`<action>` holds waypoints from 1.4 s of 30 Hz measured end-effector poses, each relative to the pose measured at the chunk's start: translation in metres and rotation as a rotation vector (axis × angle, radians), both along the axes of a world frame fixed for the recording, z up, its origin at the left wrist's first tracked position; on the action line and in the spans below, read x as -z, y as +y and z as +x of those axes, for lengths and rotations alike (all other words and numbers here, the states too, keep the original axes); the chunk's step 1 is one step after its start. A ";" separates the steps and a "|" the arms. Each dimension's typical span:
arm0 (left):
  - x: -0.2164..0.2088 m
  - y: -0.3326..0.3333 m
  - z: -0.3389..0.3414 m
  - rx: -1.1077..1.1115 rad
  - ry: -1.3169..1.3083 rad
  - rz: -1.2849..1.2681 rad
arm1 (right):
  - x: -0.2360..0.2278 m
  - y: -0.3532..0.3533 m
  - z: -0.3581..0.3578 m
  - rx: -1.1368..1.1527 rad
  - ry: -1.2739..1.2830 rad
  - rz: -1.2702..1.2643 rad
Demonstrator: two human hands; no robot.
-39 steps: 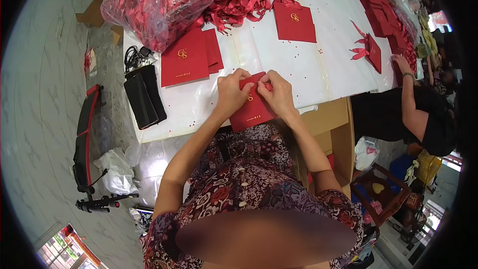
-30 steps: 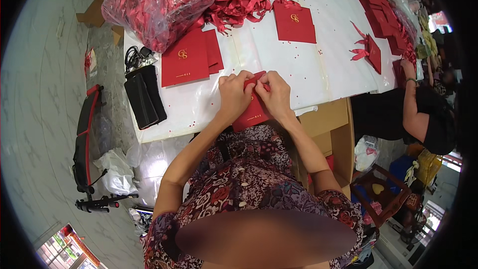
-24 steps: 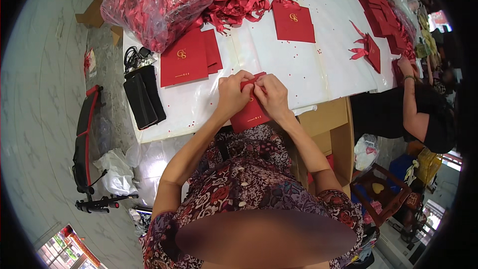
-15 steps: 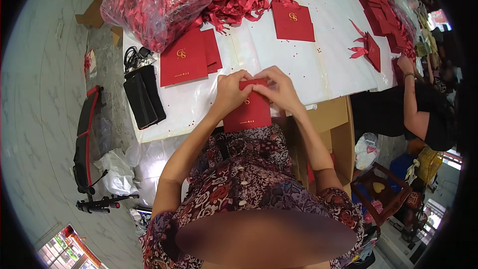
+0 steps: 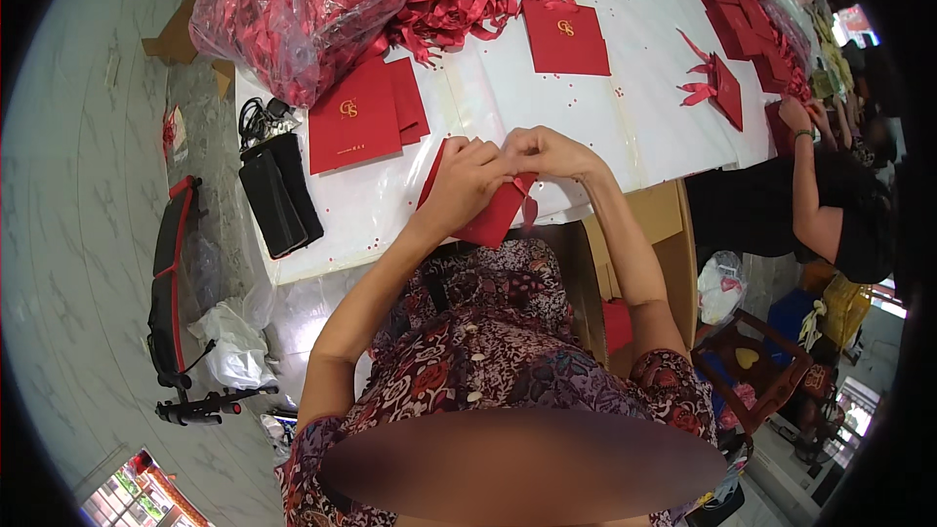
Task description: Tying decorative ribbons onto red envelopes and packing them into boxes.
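At the table's near edge, my left hand [image 5: 467,181] is closed on a flat red paper gift bag [image 5: 486,224], which is tilted and partly covered by my fingers. A short red ribbon [image 5: 527,205] hangs at the bag's right edge. My right hand [image 5: 547,153] pinches at the ribbon, its fingertips meeting those of my left hand. Just what lies between the fingertips is hidden. To the left lie more flat red gift bags [image 5: 353,122], and another gift bag [image 5: 566,37] lies farther back.
A clear plastic sack [image 5: 298,20] of red ribbon and a loose ribbon heap [image 5: 454,0] lie at the back. A black phone case [image 5: 273,200] is at the left. An open cardboard box [image 5: 649,220] stands right of me. A co-worker's arm [image 5: 803,176] reaches in at right.
The bag has turned from facing me squarely to a tilt, and the ribbon now shows at its right edge. My right hand has turned, its wrist moving slightly up and right.
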State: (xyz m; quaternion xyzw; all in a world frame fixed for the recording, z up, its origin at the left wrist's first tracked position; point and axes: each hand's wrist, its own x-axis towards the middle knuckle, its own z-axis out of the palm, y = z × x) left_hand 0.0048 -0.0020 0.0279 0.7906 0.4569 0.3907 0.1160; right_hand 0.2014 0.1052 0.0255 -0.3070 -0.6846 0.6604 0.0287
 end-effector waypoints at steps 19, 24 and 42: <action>0.014 0.011 -0.008 -0.298 -0.269 -0.176 | -0.012 -0.020 0.013 0.439 -0.016 0.302; 0.027 0.023 -0.007 -0.335 -0.234 -0.182 | -0.018 -0.039 0.022 0.246 -0.289 0.431; 0.024 0.000 -0.015 -0.256 -1.081 -0.926 | -0.021 -0.082 -0.036 0.054 0.150 0.966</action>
